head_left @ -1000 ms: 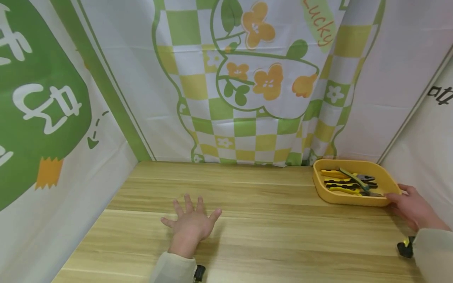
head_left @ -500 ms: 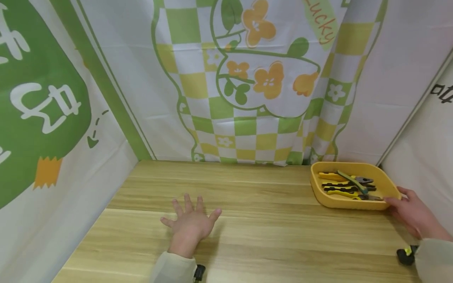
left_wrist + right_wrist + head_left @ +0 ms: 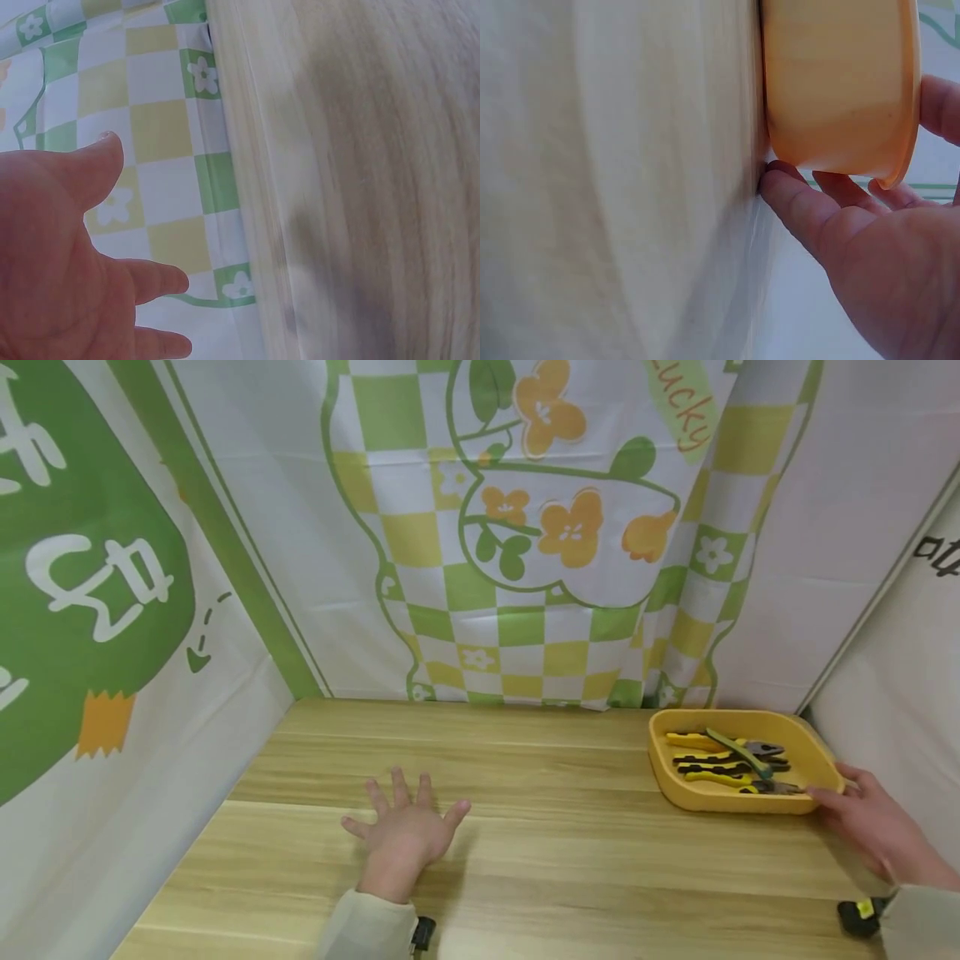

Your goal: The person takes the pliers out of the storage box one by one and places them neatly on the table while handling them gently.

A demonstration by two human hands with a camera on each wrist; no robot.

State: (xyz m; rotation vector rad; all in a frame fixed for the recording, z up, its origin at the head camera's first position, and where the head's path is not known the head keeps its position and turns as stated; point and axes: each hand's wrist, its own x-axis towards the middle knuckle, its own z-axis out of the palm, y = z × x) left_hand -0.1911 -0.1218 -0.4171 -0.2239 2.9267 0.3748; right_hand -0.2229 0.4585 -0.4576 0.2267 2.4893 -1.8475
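Note:
At the right of the head view, my right hand [image 3: 873,818] holds the right end of a yellow tray [image 3: 727,801], its thumb over the rim and its fingers against the outside. The right wrist view shows those fingers low along the wall of the tray [image 3: 840,82], which sits on the tabletop. Inside lie several pliers [image 3: 723,768] with yellow and black handles, and one green-handled tool [image 3: 738,752] crosses on top of them. My left hand [image 3: 405,839] is spread, palm down, over the table's left half. It holds nothing, and the left wrist view shows its thumb and some straight fingers.
The wood-grain table [image 3: 540,860] ends at a white curtain [image 3: 517,635] with green and yellow checks behind it. Printed cloth walls [image 3: 225,718] close off the left and right sides. A small black device [image 3: 860,918] sits at my right wrist.
My right hand has drawn the yellow tray toward me and slightly left, away from the back curtain, with the pliers still in it. The left hand has stayed in place.

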